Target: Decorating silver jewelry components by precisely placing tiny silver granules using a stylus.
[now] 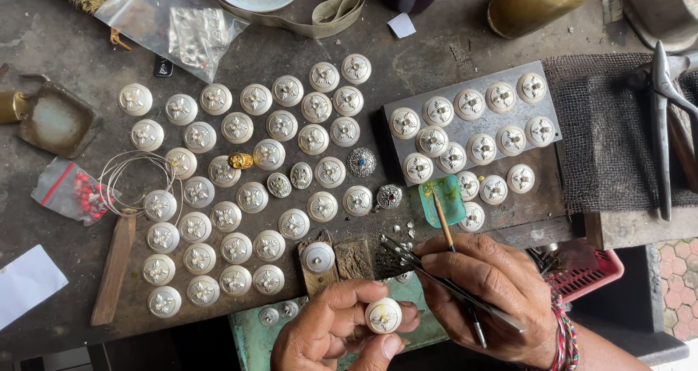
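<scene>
Pinching a round white disc (383,316) between thumb and fingertips, the left hand (342,331) holds it face up at the bottom edge of the bench, just over a green tray (251,335). The right hand (502,298) sits close beside it, fingers closed around slim metal tweezers (436,276) whose tips point up and left toward a scatter of tiny metal studs (403,233), with a thin wooden stick (443,222) held in the same grasp and angled toward a small green dish (443,200). Holding two tools in one hand looks risky: the tweezers could slip or the stick could knock the dish, spilling whatever it holds. A loose pinch might also drop the disc among the many finished white discs (240,189) spread on the worktop. Both wrists are bent inward, palms partly facing each other.
</scene>
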